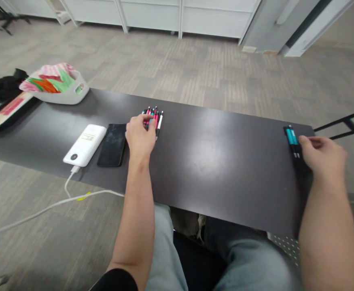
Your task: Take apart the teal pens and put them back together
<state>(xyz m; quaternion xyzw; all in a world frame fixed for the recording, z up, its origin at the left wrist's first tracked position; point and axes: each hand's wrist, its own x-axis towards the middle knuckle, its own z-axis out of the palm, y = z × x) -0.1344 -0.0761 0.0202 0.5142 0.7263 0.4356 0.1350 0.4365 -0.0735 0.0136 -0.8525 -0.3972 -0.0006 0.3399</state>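
Note:
A dark narrow table runs across in front of me. My left hand rests on it with fingers curled onto a bunch of several red, teal and white pens lying side by side. At the table's right end my right hand lies with its fingers pinched at the lower ends of two teal pens. Whether either hand has lifted a pen I cannot make out.
A black phone and a white power bank with a white cable lie left of my left hand. Farther left stand a grey basket with coloured paper and a dark tray. My knees show under the table.

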